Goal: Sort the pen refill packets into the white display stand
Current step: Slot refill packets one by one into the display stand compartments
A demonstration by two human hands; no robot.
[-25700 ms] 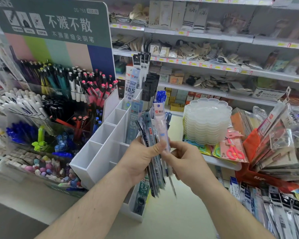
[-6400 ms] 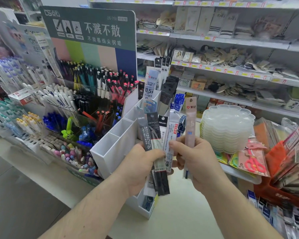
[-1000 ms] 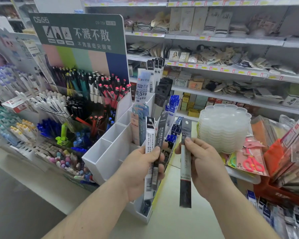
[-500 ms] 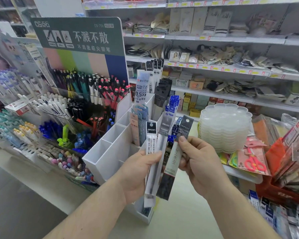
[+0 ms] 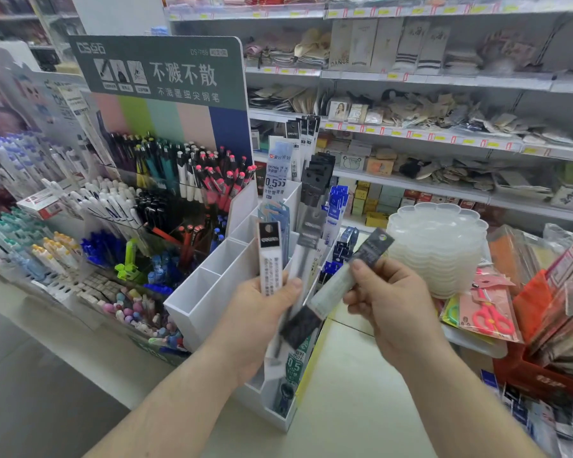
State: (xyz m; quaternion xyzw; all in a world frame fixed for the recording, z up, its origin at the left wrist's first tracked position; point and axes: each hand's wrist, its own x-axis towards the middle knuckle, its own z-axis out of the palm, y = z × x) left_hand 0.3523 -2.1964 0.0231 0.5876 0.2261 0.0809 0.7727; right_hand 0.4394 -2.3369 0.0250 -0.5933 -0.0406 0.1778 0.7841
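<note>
Forearms reach in from the bottom edge, and both hands are busy with pen refill packets just in front of the white display stand (image 5: 212, 292). The right hand (image 5: 391, 302) pinches one dark-topped packet (image 5: 341, 282) between thumb and curled fingers; it lies tilted, its dark header up and to the right, its black lower end pointing down-left and crossing in front of what the left hand carries. The left hand (image 5: 262, 312) grips two packets, thumb pressed across their fronts: a white packet (image 5: 269, 256) with a black header, nearly upright, and a grey packet (image 5: 306, 246) leaning right beside it. That makes three packets in hand, one right and two left.

Directly behind them the stand steps upward in divided compartments. The near ones on its left side show only bare white walls; the lowest slot on the right holds a packet marked 0.5 (image 5: 293, 365). Further back, blue packets (image 5: 273, 213), tall white packets (image 5: 278, 170) and black packets (image 5: 316, 180) stand upright in the rear compartments; their exact count is unclear.

Left of the stand sits a pen rack (image 5: 166, 180); right of it, a stack of clear trays (image 5: 437, 246). Store shelves (image 5: 411, 133) fill the background.
</note>
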